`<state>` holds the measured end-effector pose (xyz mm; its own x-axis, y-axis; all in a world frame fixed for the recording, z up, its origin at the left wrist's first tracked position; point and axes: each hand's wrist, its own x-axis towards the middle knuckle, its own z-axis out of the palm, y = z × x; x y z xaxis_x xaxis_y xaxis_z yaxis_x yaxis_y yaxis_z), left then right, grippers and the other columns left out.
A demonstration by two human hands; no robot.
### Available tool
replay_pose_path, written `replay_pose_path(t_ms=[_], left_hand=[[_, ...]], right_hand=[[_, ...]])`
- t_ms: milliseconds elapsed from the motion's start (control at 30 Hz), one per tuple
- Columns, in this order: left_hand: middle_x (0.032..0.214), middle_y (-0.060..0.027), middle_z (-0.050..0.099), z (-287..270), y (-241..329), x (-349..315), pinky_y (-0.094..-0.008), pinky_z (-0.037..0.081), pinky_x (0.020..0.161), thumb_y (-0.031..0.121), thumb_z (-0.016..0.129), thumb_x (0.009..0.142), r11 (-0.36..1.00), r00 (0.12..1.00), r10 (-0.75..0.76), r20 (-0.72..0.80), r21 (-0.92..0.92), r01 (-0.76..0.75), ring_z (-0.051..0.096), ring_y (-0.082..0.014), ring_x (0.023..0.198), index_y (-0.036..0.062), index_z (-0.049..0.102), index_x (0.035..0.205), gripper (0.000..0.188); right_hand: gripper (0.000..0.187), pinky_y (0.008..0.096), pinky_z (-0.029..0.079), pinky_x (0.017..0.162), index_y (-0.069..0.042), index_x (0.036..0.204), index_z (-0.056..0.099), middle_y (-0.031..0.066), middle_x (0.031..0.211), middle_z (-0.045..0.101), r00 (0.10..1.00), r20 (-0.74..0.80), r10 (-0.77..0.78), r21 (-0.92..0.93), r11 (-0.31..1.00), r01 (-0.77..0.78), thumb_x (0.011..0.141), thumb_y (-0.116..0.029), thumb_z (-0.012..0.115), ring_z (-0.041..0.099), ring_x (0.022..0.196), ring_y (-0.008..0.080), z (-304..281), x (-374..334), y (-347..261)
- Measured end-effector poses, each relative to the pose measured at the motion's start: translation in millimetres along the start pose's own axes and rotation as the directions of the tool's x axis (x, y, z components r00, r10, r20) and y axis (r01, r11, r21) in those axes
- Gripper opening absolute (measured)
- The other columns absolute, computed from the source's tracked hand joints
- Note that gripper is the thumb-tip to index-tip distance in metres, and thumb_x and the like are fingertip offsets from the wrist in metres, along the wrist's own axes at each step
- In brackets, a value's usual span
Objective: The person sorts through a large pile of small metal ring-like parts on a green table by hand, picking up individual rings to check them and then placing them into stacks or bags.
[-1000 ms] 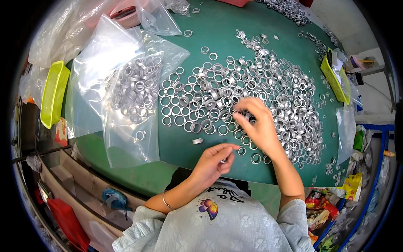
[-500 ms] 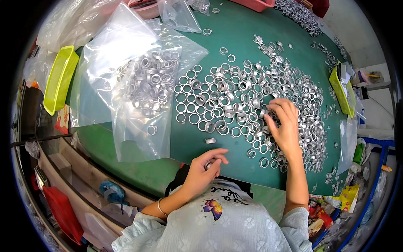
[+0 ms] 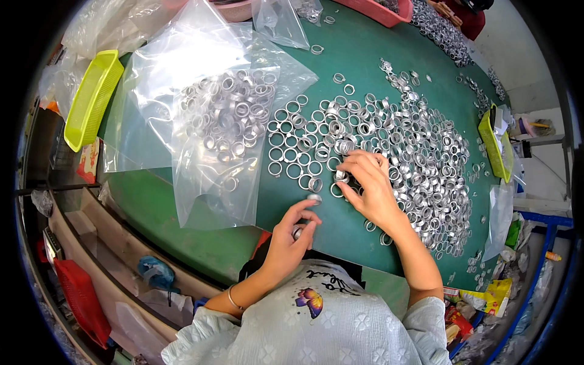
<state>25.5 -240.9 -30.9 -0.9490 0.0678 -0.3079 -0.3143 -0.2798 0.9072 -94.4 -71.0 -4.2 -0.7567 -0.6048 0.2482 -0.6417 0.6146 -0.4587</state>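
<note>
Many silver metal rings lie loose in a broad pile on the green tabletop. At the pile's near-left side is my right hand, its thumb and fingers closed around a metal ring. My left hand is by the table's near edge, curled around a metal ring that shows between thumb and fingers. Its index fingertip reaches a single ring standing apart from the pile. To the left, a clear plastic bag lies flat with a heap of rings inside.
A yellow-green basket stands at the far left, another yellow-green basket at the right edge. A red-pink tray sits at the back. Another person's hand is near more rings at the far right. A red basket is lower left.
My right hand has moved left across the pile to its near-left part. My left hand has shifted slightly forward, its index finger reaching the lone ring. The whole view has shifted a little.
</note>
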Motion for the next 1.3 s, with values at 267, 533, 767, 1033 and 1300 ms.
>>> replay_pose_path(t_ms=[267,533,767,1033,1300], left_hand=[[0.112,-0.0068,0.056,1.2,6.2,8.2,-0.0183,0.042,0.05,0.001,0.048,0.089,0.998,0.993,-0.006,0.118,0.064,-0.001,0.047,-0.0042,0.057,0.0026,0.041,0.128,0.04],[0.104,-0.0121,0.058,0.9,5.8,1.8,-0.0216,0.045,0.054,0.01,0.047,0.093,0.977,0.97,-0.128,0.209,-0.141,0.16,0.05,-0.009,0.059,0.0029,0.037,0.131,0.041],[0.08,-0.008,0.057,10.4,10.0,5.7,-0.0197,0.035,0.046,0.026,0.048,0.095,0.606,0.882,-0.397,0.254,-0.649,0.46,0.043,-0.0083,0.051,0.0024,0.055,0.11,0.029],[0.068,-0.0022,0.05,-1.6,-0.2,-3.0,-0.0197,0.028,0.043,0.022,0.051,0.093,0.649,0.81,-0.387,0.44,-0.494,0.579,0.038,-0.0067,0.048,0.0022,0.06,0.095,0.022],[0.078,-0.0006,0.052,-7.9,-1.5,-5.0,-0.021,0.035,0.054,0.017,0.053,0.092,0.645,0.856,-0.346,0.384,-0.566,0.514,0.045,-0.0085,0.063,0.005,0.059,0.104,0.018]], right_hand=[[0.012,0.0422,0.034,0.089,-0.003,0.082,0.06,0.0077,0.094,0.055,0.99,-0.132,0.047,-0.052,0.997,-0.055,0.072,-0.006,0.066,0.052,0.097,0.0267,-2.4,21.4,-1.1],[0.01,0.041,0.032,0.094,-0.003,0.076,0.06,0.0093,0.109,0.053,0.986,-0.107,0.131,0.013,0.991,-0.13,0.071,-0.007,0.068,0.046,0.106,0.0285,-5.2,35.1,-3.2],[0.02,0.0417,0.034,0.096,-0.008,0.092,0.062,0.0092,0.115,0.054,0.954,0.29,-0.075,0.273,0.962,-0.007,0.074,-0.012,0.067,0.047,0.112,0.0293,-16.7,26.8,-18.4],[0.04,0.0511,0.028,0.102,-0.009,0.107,0.058,0.0086,0.13,0.045,0.927,0.275,-0.254,-0.084,0.954,0.286,0.072,-0.026,0.069,0.033,0.128,0.0293,35.1,38.6,-20.6],[0.036,0.0451,0.033,0.098,-0.006,0.098,0.057,0.011,0.122,0.05,0.98,0.184,-0.074,-0.393,0.909,0.142,0.071,-0.029,0.067,0.041,0.121,0.0311,-6.4,-0.3,14.0]])
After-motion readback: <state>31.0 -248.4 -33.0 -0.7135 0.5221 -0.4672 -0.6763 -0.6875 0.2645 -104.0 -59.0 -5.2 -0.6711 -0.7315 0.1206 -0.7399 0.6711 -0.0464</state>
